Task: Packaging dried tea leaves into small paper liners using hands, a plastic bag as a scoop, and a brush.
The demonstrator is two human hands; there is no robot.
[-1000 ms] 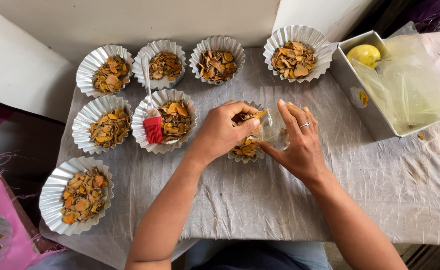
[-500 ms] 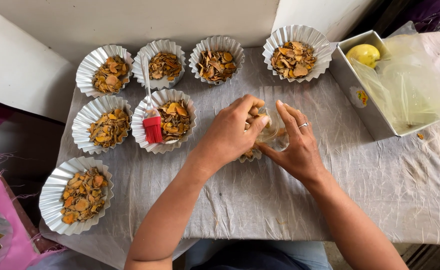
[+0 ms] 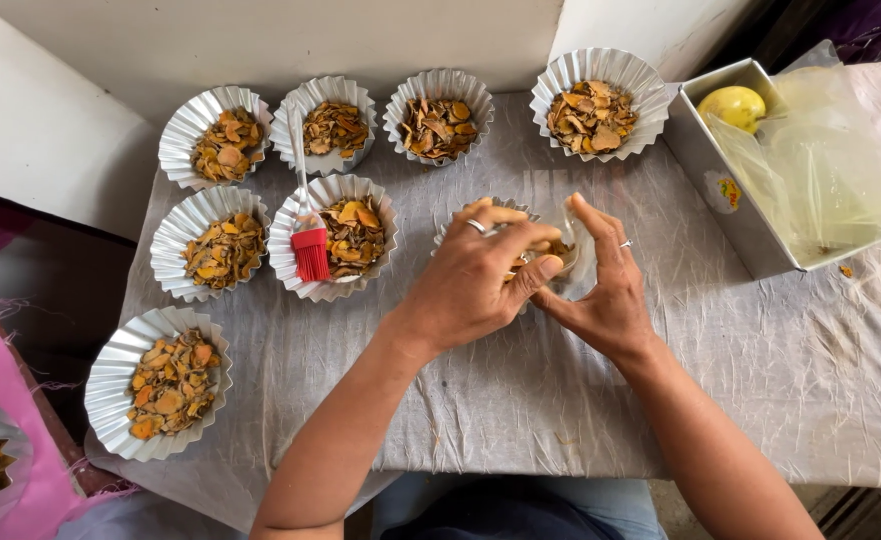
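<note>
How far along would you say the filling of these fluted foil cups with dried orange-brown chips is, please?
Seven fluted foil cups, like the top-right one, sit filled with dried orange-brown chips on the grey cloth-covered table. In hand: the left hand and right hand work chips over an eighth cup, mostly hidden. Left: that cup; the red silicone brush lies in another.

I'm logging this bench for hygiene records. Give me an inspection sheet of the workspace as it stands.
Surface: table under a wrinkled grey cloth.
Job's things: fluted foil cup of orange-brown dried slices and a small clear bag, both under the hands.
Clutter: seven more filled foil cups; red brush resting in one; metal tin holding a yellow fruit and plastic bags.
Grippers: left hand pinching slices; right hand holding the bag.
Cables: nothing seen.
Surroundings: white wall; pink fabric at left.
</note>
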